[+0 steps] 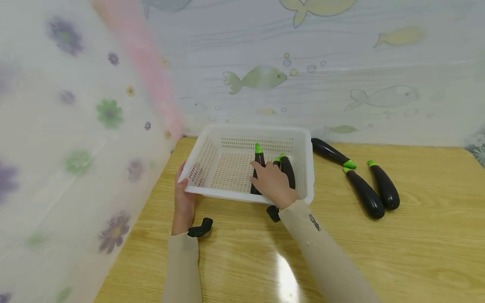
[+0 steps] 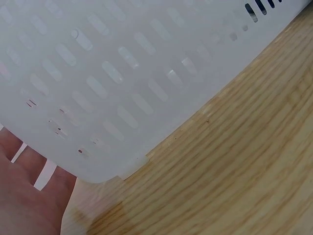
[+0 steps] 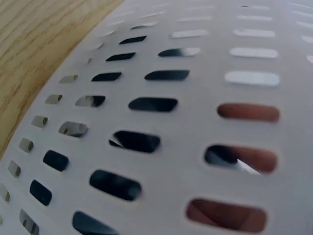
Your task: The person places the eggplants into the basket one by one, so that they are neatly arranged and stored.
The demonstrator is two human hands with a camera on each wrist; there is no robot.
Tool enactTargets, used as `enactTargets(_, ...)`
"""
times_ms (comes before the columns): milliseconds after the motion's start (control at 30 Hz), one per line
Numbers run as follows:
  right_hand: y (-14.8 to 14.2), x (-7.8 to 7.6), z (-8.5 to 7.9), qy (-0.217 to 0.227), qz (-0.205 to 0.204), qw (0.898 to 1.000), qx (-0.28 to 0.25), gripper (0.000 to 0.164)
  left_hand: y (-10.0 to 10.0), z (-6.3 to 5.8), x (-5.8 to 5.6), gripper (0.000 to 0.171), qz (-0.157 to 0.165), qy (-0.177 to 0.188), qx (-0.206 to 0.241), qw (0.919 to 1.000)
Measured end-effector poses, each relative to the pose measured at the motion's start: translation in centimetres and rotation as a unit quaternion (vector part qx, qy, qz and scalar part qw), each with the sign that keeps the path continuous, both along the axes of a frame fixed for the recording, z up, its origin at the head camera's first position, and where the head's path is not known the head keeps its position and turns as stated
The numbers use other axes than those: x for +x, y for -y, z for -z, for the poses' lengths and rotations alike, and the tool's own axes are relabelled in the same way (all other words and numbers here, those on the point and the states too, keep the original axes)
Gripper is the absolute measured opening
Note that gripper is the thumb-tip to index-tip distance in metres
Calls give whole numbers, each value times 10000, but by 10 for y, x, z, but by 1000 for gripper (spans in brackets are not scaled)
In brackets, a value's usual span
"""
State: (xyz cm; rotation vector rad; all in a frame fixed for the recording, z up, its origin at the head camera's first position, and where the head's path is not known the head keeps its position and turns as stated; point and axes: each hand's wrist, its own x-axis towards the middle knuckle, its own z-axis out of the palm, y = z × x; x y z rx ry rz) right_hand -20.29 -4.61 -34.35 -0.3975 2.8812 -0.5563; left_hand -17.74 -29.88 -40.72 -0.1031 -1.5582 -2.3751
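A white plastic basket (image 1: 223,193) with slotted walls is on the table. At its left front corner my left hand (image 1: 184,204) holds it, the thumb over the rim and the fingers along the outer wall. My right hand (image 1: 274,183) reaches over the front rim and grips a dark eggplant (image 1: 259,158) with a green cap inside the basket. Beside it, to the right, lie another eggplant (image 1: 289,172) and a partly hidden one (image 1: 277,162). In the right wrist view, fingers (image 3: 248,112) and dark eggplant skin (image 3: 152,105) show through the slots.
Right of the basket, an eggplant (image 1: 329,152) lies near the wall, close to the basket's side. Two more, an eggplant (image 1: 365,195) and an eggplant (image 1: 384,185), lie farther right on the wooden table (image 1: 428,235). Patterned sheeting (image 1: 257,105) covers the back and left walls.
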Motion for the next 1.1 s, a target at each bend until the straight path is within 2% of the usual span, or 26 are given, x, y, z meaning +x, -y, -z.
enactTargets(133, -1, 0, -1, 169, -111, 9998, 46, 49, 0, -1, 0, 57, 22, -28, -14, 10000)
enactTargets(400, -3, -1, 0, 178, -158, 9995, 185, 44, -2, 0, -1, 57, 77, 2, 13, 10000)
enactTargets(767, 0, -3, -1, 717, -353, 9964, 298, 42, 0, 0, -1, 58, 8, 57, -77, 10000)
enactTargets(1000, -1, -5, 1, 651, -635, 9950, 412, 40, 1, 3, -4, 59, -18, -27, 136, 9999)
enactTargets(1100, -1, -4, 2, 623, -637, 9951, 433, 39, 0, 4, -4, 61, 32, -27, 107, 9999)
